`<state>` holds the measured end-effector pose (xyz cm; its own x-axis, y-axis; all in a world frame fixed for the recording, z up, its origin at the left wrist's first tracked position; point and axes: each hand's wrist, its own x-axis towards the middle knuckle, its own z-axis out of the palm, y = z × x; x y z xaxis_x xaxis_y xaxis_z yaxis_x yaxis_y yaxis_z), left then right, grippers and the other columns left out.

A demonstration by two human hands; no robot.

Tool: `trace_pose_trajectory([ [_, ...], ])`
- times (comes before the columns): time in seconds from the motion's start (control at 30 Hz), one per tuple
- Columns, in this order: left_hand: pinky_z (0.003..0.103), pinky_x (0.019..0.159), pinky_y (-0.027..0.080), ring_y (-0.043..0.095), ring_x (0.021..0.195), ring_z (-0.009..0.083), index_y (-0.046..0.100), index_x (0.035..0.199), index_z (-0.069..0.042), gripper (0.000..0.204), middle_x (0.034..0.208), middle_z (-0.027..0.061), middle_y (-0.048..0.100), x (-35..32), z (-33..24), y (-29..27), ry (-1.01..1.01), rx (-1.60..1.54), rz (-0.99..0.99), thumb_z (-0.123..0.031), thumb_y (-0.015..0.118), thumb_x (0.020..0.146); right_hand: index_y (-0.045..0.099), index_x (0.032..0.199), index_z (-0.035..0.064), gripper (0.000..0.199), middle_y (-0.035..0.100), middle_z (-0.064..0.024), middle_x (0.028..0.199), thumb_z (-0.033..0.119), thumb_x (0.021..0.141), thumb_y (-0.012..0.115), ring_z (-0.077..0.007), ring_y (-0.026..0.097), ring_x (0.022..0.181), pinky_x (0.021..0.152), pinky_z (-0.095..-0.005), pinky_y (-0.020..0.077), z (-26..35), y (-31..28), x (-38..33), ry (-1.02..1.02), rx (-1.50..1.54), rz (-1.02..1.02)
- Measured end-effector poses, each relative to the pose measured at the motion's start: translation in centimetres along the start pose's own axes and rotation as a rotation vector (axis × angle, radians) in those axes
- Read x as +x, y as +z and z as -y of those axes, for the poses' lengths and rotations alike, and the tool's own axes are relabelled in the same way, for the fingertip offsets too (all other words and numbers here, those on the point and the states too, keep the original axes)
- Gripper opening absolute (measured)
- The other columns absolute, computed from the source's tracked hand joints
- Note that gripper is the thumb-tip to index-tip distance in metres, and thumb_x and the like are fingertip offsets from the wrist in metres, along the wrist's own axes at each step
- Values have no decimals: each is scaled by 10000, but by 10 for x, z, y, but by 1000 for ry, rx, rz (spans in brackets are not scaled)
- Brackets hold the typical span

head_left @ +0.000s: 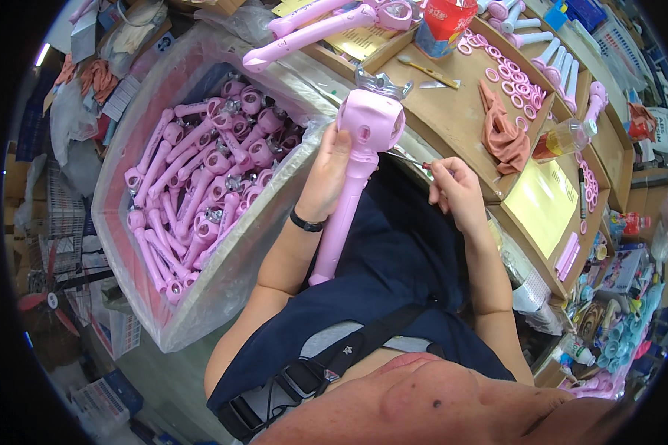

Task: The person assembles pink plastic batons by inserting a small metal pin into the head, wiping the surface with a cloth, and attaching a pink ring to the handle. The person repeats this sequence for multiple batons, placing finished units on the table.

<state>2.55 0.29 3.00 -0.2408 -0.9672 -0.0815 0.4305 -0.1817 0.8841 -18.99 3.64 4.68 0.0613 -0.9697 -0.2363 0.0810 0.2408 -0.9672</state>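
My left hand (pixel 325 176) is wrapped round a pink plastic toy wand (pixel 343 222), just below its wide, hollow head. A silver crown-shaped piece (pixel 382 84) tops the head, and the handle hangs down toward my lap. In my right hand (pixel 458 194), thumb and fingers pinch a thin metal tool with a small reddish handle (pixel 426 166). Its shaft points left toward the neck of the wand; I cannot tell whether the tip touches. The exact kind of tool is too small to make out.
On the left stands a plastic-lined bin (pixel 234 259) heaped with similar pink wands (pixel 200 174). The cardboard-topped bench (pixel 423 111) carries pink rings (pixel 508 74), a salmon cloth (pixel 503 133), a brush (pixel 429 72), a bottle (pixel 560 141) and a yellow sheet (pixel 539 196). More wands (pixel 312 37) lie at the back.
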Motion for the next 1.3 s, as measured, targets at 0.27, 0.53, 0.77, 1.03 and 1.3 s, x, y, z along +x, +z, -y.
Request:
trace_pose_trajectory([
  [0.27,235,525,479,587,649,124,410,1164,-68,542,852,73,583,-2,-16,1,-45,-52,-17,-549,391,914,596,912,11,122,618,-79,753,48,821,669,-132,567,559,497,-239,441,9,17,-37,-772,-551,-171],
  [0.53,225,532,467,573,666,111,378,1242,-71,540,875,68,565,-11,-17,11,-23,-48,40,-515,378,936,604,897,23,128,601,-78,710,89,816,678,-157,541,520,495,-256,437,6,14,-32,-700,-577,-105],
  [0.77,209,555,444,526,679,76,315,1337,-65,568,905,43,539,-12,-14,11,84,36,35,-482,378,956,621,880,76,124,552,-71,706,154,810,687,-214,558,593,504,-304,434,4,16,-29,-731,-744,-117],
  [1.03,212,605,456,534,724,75,265,1392,-56,617,955,47,550,-14,-8,12,106,109,42,-481,375,958,634,826,28,109,573,-97,658,127,865,612,-216,555,580,533,-282,426,-4,12,-27,-595,-524,-96],
  [1.3,220,604,462,534,718,81,285,1373,-48,601,953,54,548,-12,-12,10,76,94,64,-480,357,962,613,909,51,164,519,-61,652,185,828,664,-221,532,534,514,-306,444,-3,13,-28,-725,-820,-107],
])
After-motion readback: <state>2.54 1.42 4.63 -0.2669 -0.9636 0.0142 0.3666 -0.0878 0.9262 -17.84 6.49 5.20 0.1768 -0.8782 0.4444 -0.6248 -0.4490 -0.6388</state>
